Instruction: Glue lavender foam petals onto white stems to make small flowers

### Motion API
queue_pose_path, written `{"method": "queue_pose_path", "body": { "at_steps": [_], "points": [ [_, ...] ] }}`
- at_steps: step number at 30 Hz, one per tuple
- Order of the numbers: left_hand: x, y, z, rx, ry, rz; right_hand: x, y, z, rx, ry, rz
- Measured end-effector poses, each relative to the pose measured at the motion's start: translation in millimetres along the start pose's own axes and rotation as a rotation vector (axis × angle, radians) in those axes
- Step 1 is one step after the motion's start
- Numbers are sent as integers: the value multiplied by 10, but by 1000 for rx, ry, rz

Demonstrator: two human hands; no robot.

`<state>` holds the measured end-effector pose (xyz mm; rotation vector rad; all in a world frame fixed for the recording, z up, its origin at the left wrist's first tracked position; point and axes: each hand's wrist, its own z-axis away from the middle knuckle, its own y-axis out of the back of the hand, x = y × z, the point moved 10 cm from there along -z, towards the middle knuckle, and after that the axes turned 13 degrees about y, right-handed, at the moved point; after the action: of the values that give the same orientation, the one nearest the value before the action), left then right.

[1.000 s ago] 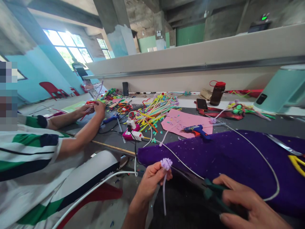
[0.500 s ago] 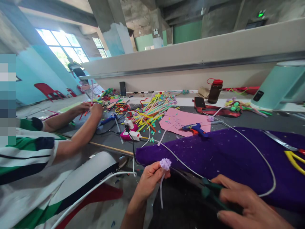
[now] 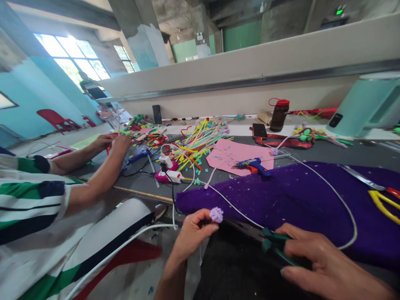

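Between the thumb and fingers of my left hand [image 3: 191,233] is a fuzzy lilac pipe-cleaner flower [image 3: 216,214], held by its base. Part of its pale stem shows below the palm. My right hand [image 3: 321,256] is wrapped round dark green-handled pliers [image 3: 275,243], their jaws pointing left and apart from the flower. Whether they are cutting pliers I cannot tell. Both hands are above dark cloth [image 3: 237,262] at the near side of the table. Just beyond lies a purple cloth [image 3: 243,196] with a white cable across it.
A blue glue gun [image 3: 254,165] rests on a pink sheet [image 3: 221,150]. Behind lie many coloured pipe cleaners [image 3: 200,139]. Yellow-and-red-handled scissors [image 3: 365,179], a brown bottle [image 3: 279,116] and a teal kettle [image 3: 359,104] are rightward. A co-worker's arms [image 3: 103,166] are at left.
The flower has turned in my left hand, and its stem now hangs behind the palm instead of in front. My right hand with the pliers has shifted slightly left. The view has moved a little.
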<state>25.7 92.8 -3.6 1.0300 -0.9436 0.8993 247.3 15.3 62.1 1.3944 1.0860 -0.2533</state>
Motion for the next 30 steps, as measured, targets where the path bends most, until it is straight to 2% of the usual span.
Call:
{"method": "queue_pose_path", "body": {
  "at_steps": [3,7,12,17,24,30],
  "points": [
    [30,35,5,58,-25,-43,20,-136,8,-113,1,-32],
    [51,87,14,106,-45,-48,0,-123,2,-117,-2,-6],
    [-119,141,-1,108,48,214,74,-63,56,-99,-73,108],
    [-194,47,-3,51,107,402,19,-75,30,-103,-39,113],
    [-74,-25,34,38,55,364,-82,-57,-11,-38,-3,63],
    [-79,-25,37,53,61,305,-84,-86,-10,-77,-13,86]
  ]
}}
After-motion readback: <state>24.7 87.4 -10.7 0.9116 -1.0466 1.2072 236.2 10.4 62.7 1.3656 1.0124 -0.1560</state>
